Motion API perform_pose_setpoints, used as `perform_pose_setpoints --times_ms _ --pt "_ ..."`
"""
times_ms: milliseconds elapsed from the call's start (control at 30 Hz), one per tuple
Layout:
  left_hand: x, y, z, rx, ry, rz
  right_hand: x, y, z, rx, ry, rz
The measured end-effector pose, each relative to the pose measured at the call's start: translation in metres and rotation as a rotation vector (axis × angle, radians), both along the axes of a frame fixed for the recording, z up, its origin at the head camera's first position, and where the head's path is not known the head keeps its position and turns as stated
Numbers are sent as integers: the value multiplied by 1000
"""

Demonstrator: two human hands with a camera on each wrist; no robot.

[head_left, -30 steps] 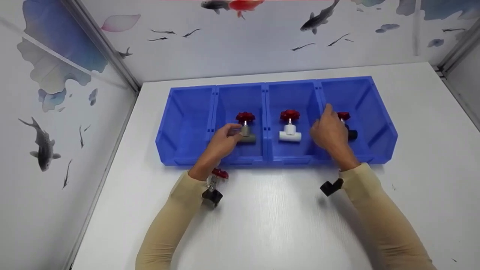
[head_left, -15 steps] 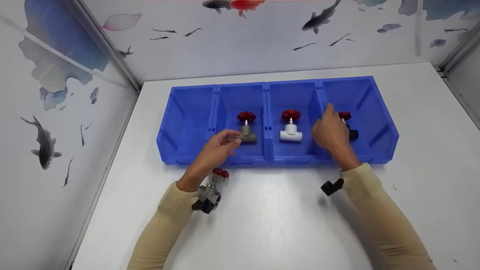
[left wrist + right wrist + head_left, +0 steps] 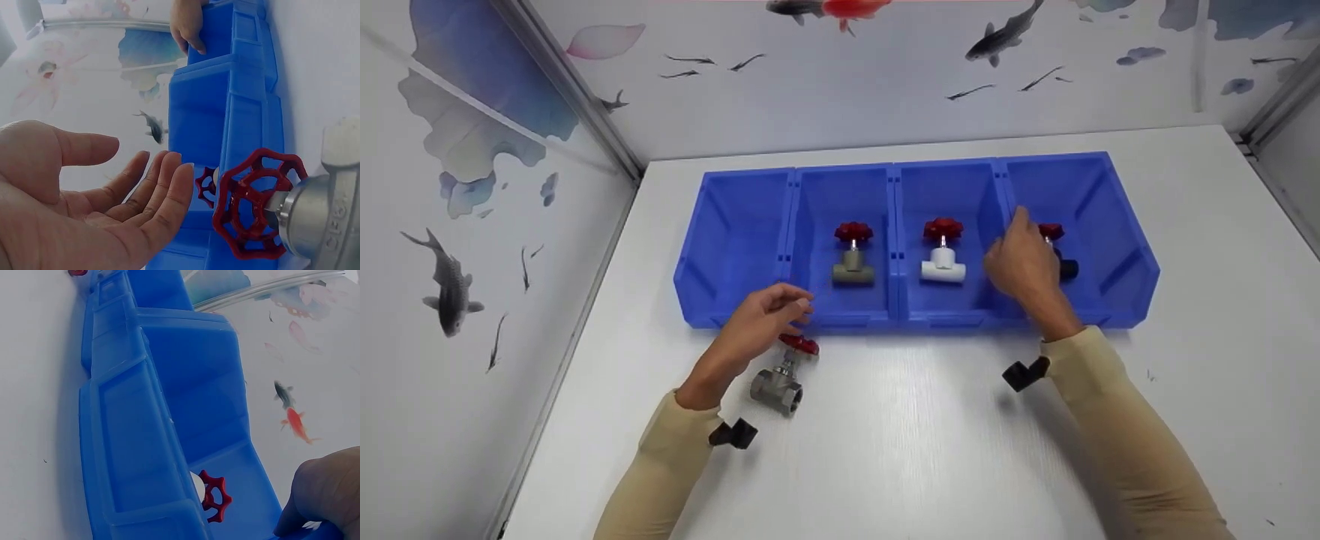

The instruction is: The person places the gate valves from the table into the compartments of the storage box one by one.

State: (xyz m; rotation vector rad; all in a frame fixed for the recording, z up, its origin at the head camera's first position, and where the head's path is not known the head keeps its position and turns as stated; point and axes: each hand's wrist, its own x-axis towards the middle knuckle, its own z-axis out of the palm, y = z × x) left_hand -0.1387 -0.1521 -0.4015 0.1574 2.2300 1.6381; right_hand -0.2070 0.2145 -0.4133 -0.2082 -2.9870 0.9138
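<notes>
My left hand (image 3: 757, 322) hovers at the front edge of the blue bins with its fingers loosely bent and nothing in them. Close by on the table lies a metal gate valve (image 3: 777, 386) with a red handwheel (image 3: 259, 205). My right hand (image 3: 1024, 259) grips the divider between the two right-hand compartments of the blue storage bin (image 3: 945, 321); its fingertips are partly hidden. Beside it, partly covered, sits a black valve (image 3: 1067, 268) with a red handwheel. A white valve (image 3: 943, 266) and an olive-grey valve (image 3: 853, 268) stand in the middle compartments.
The leftmost compartment (image 3: 739, 240) shows only bare blue walls. White panels with painted fish (image 3: 1005, 34) rise behind and to the left of the white table (image 3: 900, 435). Black camera mounts (image 3: 735, 433) stick out from both wrists.
My left hand has let go of the olive-grey valve and drawn back to the left and toward me, uncovering the metal gate valve. The right hand stays in place.
</notes>
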Motion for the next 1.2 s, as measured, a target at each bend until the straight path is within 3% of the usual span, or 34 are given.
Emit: perform_pose_setpoints --times_ms 200,433,1200 --pt "6 -13 -6 12 -13 18 1 0 -2 43 74 12" --pt "11 -27 -13 8 -14 -6 1 -1 -1 30 50 14" --pt "24 -45 -36 1 -46 50 1 -1 1 33 22 3"
